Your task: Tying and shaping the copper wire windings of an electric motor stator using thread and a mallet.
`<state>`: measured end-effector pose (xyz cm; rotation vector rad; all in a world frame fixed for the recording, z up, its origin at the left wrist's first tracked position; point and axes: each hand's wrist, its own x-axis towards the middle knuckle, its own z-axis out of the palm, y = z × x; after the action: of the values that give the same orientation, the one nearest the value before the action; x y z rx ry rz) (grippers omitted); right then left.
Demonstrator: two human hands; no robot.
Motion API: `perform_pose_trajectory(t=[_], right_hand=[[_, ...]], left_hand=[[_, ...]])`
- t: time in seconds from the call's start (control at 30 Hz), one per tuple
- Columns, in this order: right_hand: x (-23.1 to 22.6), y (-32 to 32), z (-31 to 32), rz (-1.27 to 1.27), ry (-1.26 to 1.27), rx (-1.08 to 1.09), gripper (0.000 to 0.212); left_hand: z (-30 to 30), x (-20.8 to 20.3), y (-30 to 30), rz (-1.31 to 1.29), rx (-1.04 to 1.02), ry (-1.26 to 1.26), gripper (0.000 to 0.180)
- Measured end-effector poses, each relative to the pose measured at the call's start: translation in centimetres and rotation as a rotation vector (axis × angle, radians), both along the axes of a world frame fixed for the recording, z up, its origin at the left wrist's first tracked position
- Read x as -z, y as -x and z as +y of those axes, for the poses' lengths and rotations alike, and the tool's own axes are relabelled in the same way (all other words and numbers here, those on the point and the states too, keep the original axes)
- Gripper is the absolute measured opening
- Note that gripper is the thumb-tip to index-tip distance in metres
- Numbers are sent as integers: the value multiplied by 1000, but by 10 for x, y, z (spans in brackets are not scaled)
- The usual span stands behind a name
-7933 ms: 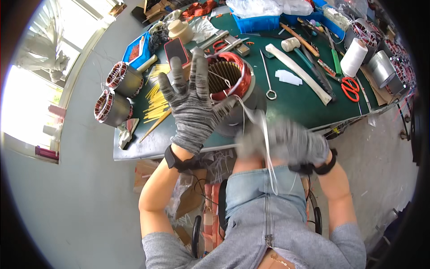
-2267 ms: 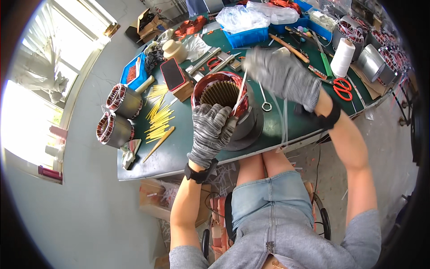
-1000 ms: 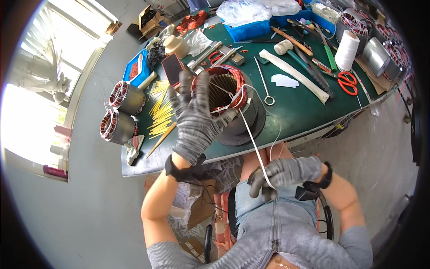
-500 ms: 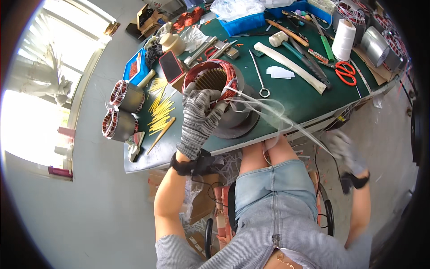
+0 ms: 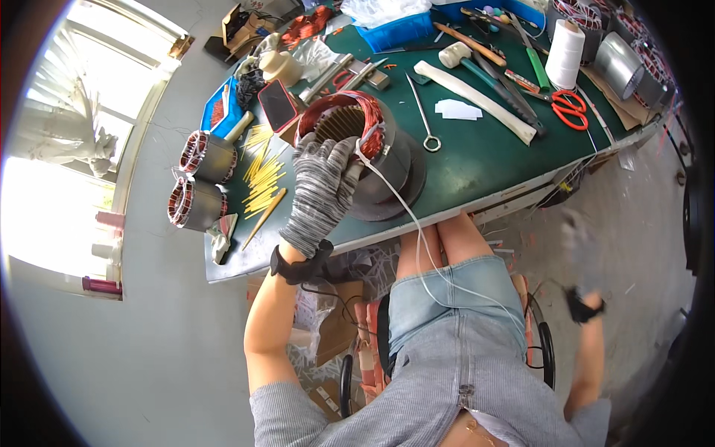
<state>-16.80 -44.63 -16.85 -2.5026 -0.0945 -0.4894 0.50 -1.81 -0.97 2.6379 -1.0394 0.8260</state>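
Observation:
A motor stator [image 5: 377, 181] stands on its end near the table's front edge, with red copper windings [image 5: 372, 112] around its open top. My left hand [image 5: 319, 200], in a grey knit glove, grips the near left rim, its fingers over the windings and partly hidden inside. White lacing cord [image 5: 406, 211] runs from the windings beside that hand, over the table edge and down across my lap. Out to the right, beyond the table, my gloved right hand [image 5: 585, 257] is smeared by motion. Whether it holds the cord cannot be made out.
Two smaller stators [image 5: 199, 203] and yellow strips [image 5: 262, 186] lie on the left. Behind are a phone [image 5: 278, 106] and a blue tray [image 5: 395, 33]. A hooked rod [image 5: 424, 119], a mallet [image 5: 454, 54], red-handled scissors [image 5: 568, 112] and a white cord spool [image 5: 565, 56] lie rightward.
The cord, stretched and blurred toward my right side before, now hangs slack in a curve over my lap. My right hand is still out to the right; my left stays on the stator.

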Motion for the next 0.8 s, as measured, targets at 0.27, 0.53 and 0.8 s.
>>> perform_pose_trajectory(t=[0.27,0.53,0.8], right_hand=[[-46,-115,252,631,-1336,-1067,36],[-16,-104,112,106,-2565,-56,23],[28,85,-172,190,-2241,418,20]], left_hand=[[6,-3,-6,32,5,3,31],[17,-6,1,26,-11,-31,30],[30,22,-15,84,16,-18,31]])
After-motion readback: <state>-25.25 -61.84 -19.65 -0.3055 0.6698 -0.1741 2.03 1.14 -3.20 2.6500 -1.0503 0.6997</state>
